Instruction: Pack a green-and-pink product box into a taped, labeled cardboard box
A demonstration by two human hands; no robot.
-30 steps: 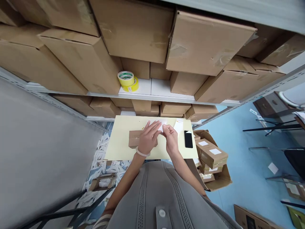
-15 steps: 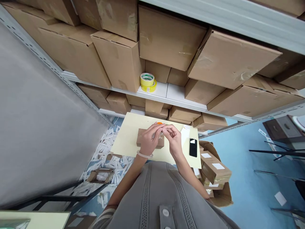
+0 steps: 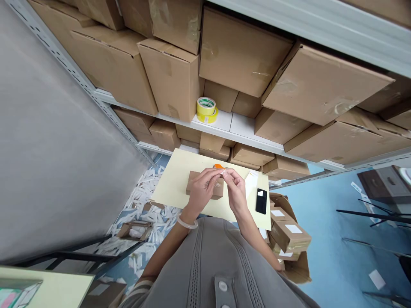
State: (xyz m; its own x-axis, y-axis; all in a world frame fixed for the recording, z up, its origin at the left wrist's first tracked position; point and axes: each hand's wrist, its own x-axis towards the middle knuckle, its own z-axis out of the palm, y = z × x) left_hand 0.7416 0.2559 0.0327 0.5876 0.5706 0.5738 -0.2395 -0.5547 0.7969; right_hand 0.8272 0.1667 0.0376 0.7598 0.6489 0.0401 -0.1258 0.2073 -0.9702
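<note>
My left hand [image 3: 203, 187] and my right hand [image 3: 236, 188] meet fingertip to fingertip above the pale yellow table. Both are closed in a pinch, with a small whitish bit between them that is too small to name. Below and behind my left hand lies a brown cardboard box [image 3: 218, 190] with clear tape on its top; the hand covers part of it. Just beyond the fingertips an orange object [image 3: 218, 166] shows, partly hidden, its kind unclear. A black phone [image 3: 261, 201] and a white paper [image 3: 251, 182] lie to the right of my right hand.
Shelves of cardboard boxes [image 3: 245, 47] rise beyond the table [image 3: 175, 179]. Two rolls of yellow tape [image 3: 206, 110] sit on a shelf. At right on the floor, an open carton [image 3: 297, 267] holds labelled boxes. White paper strips [image 3: 141, 190] litter the floor at left.
My fingertips stay together while the hands shift slightly, and more of the orange object shows beyond them. The whole view has moved a little. The box and phone stay put.
</note>
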